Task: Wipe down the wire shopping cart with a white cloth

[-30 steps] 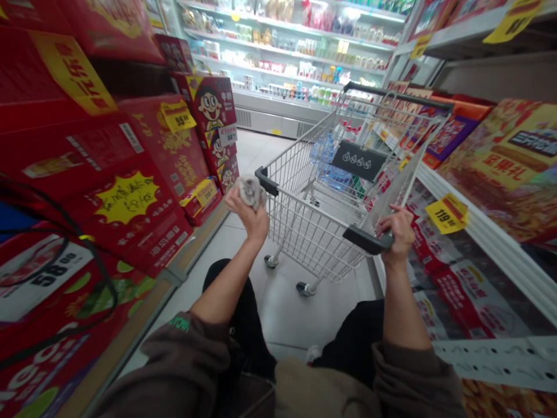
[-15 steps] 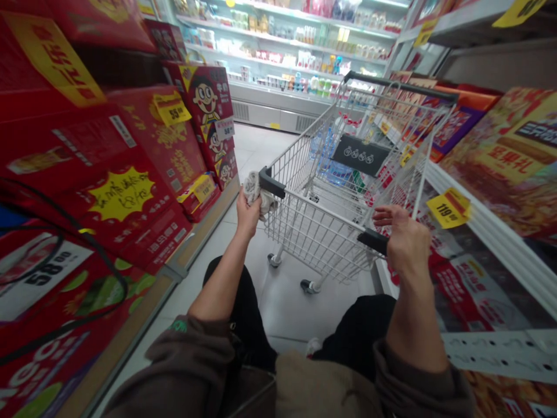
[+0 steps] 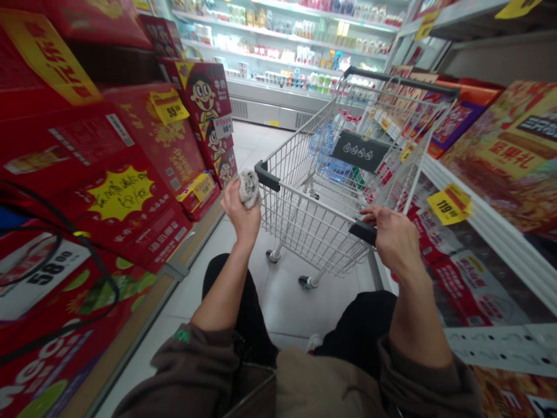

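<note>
A wire shopping cart [image 3: 313, 223] stands in front of me in the aisle, with dark plastic corners. My left hand [image 3: 242, 212] is closed round a bunched grey-white cloth [image 3: 249, 188], just left of the cart's near left corner [image 3: 267, 176]. At the near right corner [image 3: 364, 232], my right hand [image 3: 394, 238] rests with its fingers curled over the rim. Its fingertips are partly hidden behind the hand. A dark sign [image 3: 360, 152] hangs inside the cart's frame.
Stacked red boxes [image 3: 130, 168] line the left side on a low platform. On the right, a shelf [image 3: 491, 226] holds packaged goods. A lit refrigerated display [image 3: 278, 87] crosses the far end. Bottled water [image 3: 337, 168] shows through the cart's wires.
My left hand has moved slightly left with the cloth, which is now apart from the cart's corner. My right hand and the cart's near right corner have shifted a little left and up.
</note>
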The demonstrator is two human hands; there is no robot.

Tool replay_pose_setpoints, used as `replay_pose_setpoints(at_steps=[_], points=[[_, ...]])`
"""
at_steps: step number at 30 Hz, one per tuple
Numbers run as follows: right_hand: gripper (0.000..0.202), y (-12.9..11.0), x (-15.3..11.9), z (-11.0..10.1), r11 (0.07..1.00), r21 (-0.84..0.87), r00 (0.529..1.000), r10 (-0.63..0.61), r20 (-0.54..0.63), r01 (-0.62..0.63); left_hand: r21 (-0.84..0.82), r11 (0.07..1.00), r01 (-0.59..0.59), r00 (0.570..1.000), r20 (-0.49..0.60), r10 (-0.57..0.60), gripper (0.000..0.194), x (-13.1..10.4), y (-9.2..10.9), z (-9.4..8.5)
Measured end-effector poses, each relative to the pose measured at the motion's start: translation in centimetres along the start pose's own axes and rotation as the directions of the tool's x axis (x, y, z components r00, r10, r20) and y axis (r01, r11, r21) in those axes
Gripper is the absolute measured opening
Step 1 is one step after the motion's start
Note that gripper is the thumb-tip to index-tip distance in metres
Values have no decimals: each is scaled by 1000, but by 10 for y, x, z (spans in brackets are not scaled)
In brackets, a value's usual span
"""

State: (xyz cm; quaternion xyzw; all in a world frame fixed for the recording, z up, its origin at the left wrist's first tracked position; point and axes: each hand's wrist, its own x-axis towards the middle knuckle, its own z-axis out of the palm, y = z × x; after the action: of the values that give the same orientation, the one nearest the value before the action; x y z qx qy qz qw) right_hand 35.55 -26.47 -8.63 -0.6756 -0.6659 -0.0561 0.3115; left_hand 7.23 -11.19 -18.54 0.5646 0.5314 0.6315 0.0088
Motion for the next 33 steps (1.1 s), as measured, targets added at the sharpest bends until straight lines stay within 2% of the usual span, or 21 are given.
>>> replay_pose_setpoints(at_steps=[3,5,7,10,13,15,18,19,21,25,28,30,33], points=[[81,-1,0,2,1000,18,1000,6,-6,-6,-24,998,65,992,110,-62,60,1,1,14],[80,-1,0,3,999,32,1000,13,-17,-12,-8,996,84,990,110,-83,64,-14,12,23],[79,-2,0,3,999,38,1000,21,-23,-20,16,999,49,995,92,-50,65,-35,26,26],[81,-2,0,1,999,28,999,31,-21,-30,27,998,-63,986,155,58,62,-58,41,20],[82,-1,0,0,999,14,999,35,-18,-35,-6,987,-159,960,234,156,54,-57,43,5],[81,1,-1,0,1000,3,1000,26,-14,-26,-13,987,-162,974,160,162,54,-45,38,-3],[79,2,-2,0,1000,-9,1000,-7,-11,7,21,996,-82,996,-24,83,62,-24,29,-4],[79,2,-2,0,1000,-8,1000,-13,-16,13,22,998,-64,998,-28,64,64,-20,26,0],[78,1,-3,0,1000,2,999,-12,-31,12,7,998,-55,998,44,54,69,-23,23,10],[75,0,-3,3,999,26,998,-21,-60,22,16,997,-71,988,141,68,71,-53,25,23],[75,1,-3,5,999,32,996,-41,-73,44,39,992,-122,977,181,113,65,-68,34,17],[75,1,-4,5,998,43,997,-41,-71,44,6,986,-164,969,188,160,58,-65,42,8],[76,1,-4,5,999,38,998,-26,-63,28,-51,986,-160,985,61,163,60,-52,55,-1]])
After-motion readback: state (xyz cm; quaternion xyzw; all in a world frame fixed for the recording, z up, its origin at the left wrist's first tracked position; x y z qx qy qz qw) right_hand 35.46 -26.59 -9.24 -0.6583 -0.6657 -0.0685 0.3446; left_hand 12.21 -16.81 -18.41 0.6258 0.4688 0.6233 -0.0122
